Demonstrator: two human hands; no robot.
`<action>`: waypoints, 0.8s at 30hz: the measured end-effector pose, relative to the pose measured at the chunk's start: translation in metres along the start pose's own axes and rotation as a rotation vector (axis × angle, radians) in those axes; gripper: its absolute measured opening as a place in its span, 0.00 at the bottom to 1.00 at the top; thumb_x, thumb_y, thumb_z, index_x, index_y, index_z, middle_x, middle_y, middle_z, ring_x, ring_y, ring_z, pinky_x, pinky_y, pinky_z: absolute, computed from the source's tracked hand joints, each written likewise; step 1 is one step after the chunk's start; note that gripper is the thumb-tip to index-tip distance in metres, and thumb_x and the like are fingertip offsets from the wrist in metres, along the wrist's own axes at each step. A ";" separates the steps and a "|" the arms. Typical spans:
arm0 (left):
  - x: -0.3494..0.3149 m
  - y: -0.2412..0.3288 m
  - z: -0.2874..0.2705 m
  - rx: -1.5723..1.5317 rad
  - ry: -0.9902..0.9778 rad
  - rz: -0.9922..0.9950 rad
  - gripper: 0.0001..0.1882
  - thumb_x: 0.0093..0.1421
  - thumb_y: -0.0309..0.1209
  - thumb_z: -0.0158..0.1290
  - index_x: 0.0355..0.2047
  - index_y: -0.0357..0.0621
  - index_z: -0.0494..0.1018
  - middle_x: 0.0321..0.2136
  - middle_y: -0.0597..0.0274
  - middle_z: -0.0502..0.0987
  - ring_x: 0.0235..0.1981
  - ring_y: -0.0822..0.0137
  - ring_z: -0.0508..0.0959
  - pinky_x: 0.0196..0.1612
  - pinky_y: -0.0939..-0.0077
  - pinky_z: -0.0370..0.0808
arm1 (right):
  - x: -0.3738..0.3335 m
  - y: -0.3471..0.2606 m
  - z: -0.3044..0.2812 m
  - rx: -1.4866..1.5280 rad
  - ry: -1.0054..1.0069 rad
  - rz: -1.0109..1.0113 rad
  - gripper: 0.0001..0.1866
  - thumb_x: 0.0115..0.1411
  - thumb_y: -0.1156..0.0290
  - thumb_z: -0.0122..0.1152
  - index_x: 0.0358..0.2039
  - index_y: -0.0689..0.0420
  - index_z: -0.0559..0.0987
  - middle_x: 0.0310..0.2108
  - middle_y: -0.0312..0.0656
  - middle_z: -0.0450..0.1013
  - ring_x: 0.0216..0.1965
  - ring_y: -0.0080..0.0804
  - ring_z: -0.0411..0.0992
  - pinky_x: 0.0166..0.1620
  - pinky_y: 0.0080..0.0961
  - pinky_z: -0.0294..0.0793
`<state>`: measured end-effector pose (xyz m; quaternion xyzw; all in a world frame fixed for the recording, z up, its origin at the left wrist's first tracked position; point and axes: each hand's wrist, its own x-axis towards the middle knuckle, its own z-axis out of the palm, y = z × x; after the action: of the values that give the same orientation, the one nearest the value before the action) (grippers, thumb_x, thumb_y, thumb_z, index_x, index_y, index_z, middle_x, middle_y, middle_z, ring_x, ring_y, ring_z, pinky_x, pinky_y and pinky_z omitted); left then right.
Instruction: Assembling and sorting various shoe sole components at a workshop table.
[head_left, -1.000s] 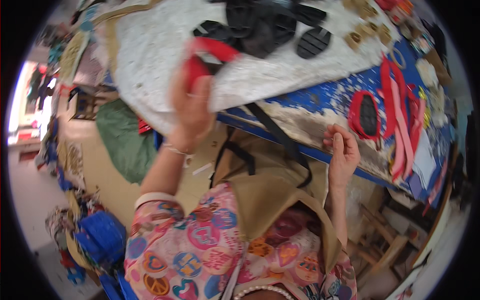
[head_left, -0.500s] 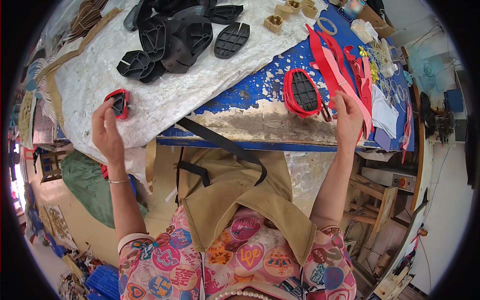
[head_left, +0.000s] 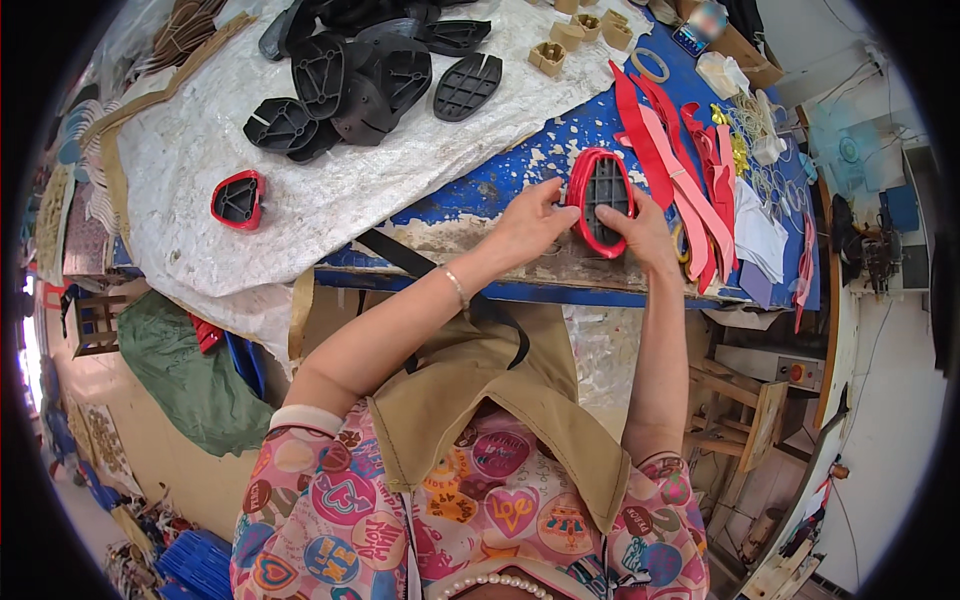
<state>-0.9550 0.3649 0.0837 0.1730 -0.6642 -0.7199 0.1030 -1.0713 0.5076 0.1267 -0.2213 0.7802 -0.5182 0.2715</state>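
Observation:
On the blue table lies a black shoe sole piece [head_left: 606, 186] with a grid-ribbed face and a glossy red band round its edge. My right hand [head_left: 643, 232] grips its near right side, thumb pressed on the ribbed face. Reaching across from the left, my left hand [head_left: 535, 222] has thumb and forefinger closed at the left edge of the red band. A smaller black heel piece with a red edge [head_left: 238, 200] lies alone on the white woven sheet to the left, away from both hands.
Black soles and heel pieces [head_left: 365, 90] pile up on the white sheet [head_left: 200, 130]. Tan block-shaped pieces [head_left: 548, 57] and a tape roll [head_left: 651, 66] sit at the back. Red and pink strips [head_left: 680, 170] lie right of my hands, with tangled cords [head_left: 765, 130] beyond.
My left hand has left the small red-edged heel piece and crossed right to the larger sole. My right hand has moved left from the strips and taken hold of that sole.

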 end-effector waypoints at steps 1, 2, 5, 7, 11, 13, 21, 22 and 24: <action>0.006 -0.002 0.000 -0.002 0.000 0.001 0.26 0.56 0.34 0.53 0.54 0.38 0.63 0.42 0.59 0.73 0.35 0.73 0.74 0.38 0.78 0.73 | -0.002 0.006 0.002 -0.010 0.030 -0.061 0.29 0.42 0.73 0.68 0.47 0.64 0.71 0.36 0.43 0.73 0.36 0.28 0.72 0.44 0.24 0.70; 0.010 -0.003 0.001 0.098 -0.036 0.013 0.27 0.55 0.33 0.54 0.54 0.38 0.63 0.43 0.57 0.72 0.35 0.72 0.74 0.38 0.78 0.73 | -0.004 0.015 0.005 -0.072 0.115 -0.114 0.31 0.40 0.75 0.68 0.48 0.64 0.70 0.40 0.45 0.71 0.41 0.31 0.70 0.48 0.26 0.68; 0.010 -0.008 0.000 0.122 -0.057 0.085 0.29 0.51 0.33 0.56 0.52 0.35 0.65 0.39 0.53 0.72 0.33 0.68 0.75 0.39 0.75 0.72 | -0.007 0.030 0.018 -0.037 0.233 -0.247 0.34 0.39 0.75 0.68 0.49 0.64 0.68 0.44 0.47 0.68 0.46 0.33 0.68 0.50 0.27 0.65; 0.004 -0.009 -0.005 0.059 -0.006 0.142 0.29 0.47 0.34 0.58 0.49 0.32 0.67 0.34 0.51 0.72 0.32 0.65 0.75 0.39 0.74 0.72 | -0.016 0.027 0.023 -0.103 0.272 -0.230 0.36 0.39 0.75 0.68 0.51 0.64 0.66 0.46 0.48 0.67 0.48 0.35 0.66 0.52 0.27 0.64; -0.030 0.028 -0.028 -0.015 0.107 0.303 0.26 0.44 0.32 0.60 0.43 0.32 0.71 0.31 0.55 0.73 0.29 0.70 0.73 0.35 0.78 0.72 | -0.035 -0.014 0.039 -0.012 0.199 -0.286 0.34 0.41 0.78 0.65 0.52 0.66 0.65 0.47 0.45 0.67 0.48 0.33 0.67 0.53 0.28 0.63; -0.048 0.046 -0.044 -0.041 0.212 0.249 0.23 0.44 0.30 0.59 0.41 0.32 0.71 0.29 0.58 0.73 0.28 0.73 0.72 0.34 0.80 0.72 | -0.030 -0.027 0.053 0.086 0.113 -0.332 0.30 0.45 0.78 0.62 0.51 0.66 0.67 0.45 0.44 0.68 0.46 0.31 0.67 0.53 0.26 0.63; -0.134 0.060 -0.149 -0.237 0.651 0.282 0.28 0.50 0.34 0.59 0.49 0.34 0.65 0.35 0.59 0.72 0.34 0.73 0.71 0.38 0.79 0.71 | 0.026 -0.123 0.191 0.103 -0.508 -0.375 0.27 0.44 0.76 0.65 0.47 0.65 0.71 0.42 0.39 0.70 0.42 0.26 0.68 0.48 0.22 0.66; -0.141 0.059 -0.162 -0.246 0.674 0.293 0.28 0.50 0.34 0.59 0.49 0.34 0.65 0.35 0.59 0.72 0.34 0.73 0.71 0.38 0.79 0.71 | 0.032 -0.138 0.212 0.081 -0.585 -0.355 0.26 0.45 0.76 0.65 0.47 0.65 0.71 0.40 0.39 0.71 0.40 0.25 0.69 0.47 0.21 0.67; -0.153 0.054 -0.190 -0.076 0.873 0.231 0.28 0.53 0.37 0.57 0.51 0.35 0.65 0.41 0.56 0.69 0.38 0.70 0.70 0.41 0.77 0.69 | 0.044 -0.169 0.254 0.106 -0.783 -0.285 0.24 0.46 0.76 0.64 0.46 0.66 0.72 0.34 0.40 0.73 0.34 0.24 0.71 0.42 0.19 0.70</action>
<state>-0.7457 0.2422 0.1434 0.3813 -0.5465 -0.5871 0.4596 -0.9277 0.2439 0.1950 -0.4931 0.5518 -0.4668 0.4842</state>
